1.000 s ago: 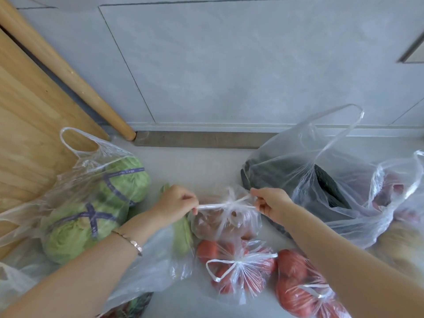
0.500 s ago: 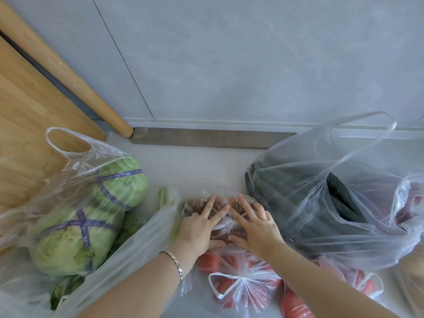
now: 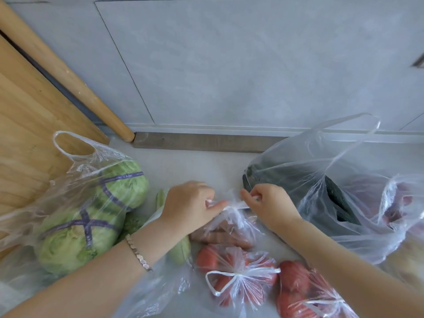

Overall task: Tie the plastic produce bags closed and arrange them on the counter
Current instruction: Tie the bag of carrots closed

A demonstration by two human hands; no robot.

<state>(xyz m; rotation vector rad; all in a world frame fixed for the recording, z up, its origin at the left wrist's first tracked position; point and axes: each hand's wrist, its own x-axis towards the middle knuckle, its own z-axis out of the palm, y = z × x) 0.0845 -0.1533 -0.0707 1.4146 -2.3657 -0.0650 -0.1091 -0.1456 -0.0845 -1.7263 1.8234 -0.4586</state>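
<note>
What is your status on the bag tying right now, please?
Left hand and right hand each pinch a handle of the small bag, knot forming. Tomato bag in front already tied. Lettuce bag left open. Nothing blocking.

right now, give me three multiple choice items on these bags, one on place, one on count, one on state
1. Where is the clear bag of green lettuce heads?
A. left of the hands
B. right of the hands
C. against the wall

2. How many lettuce heads with crossed purple tape show in it?
A. one
B. two
C. four

3. What state is the small clear bag of brownish produce in?
A. knotted and set aside
B. handles being pulled by both hands
C. lying untouched

Key: 1 A, it lies beside the wooden board. 2 B, two taped heads show. 3 B, the left hand and right hand each pinch a twisted handle.
</note>
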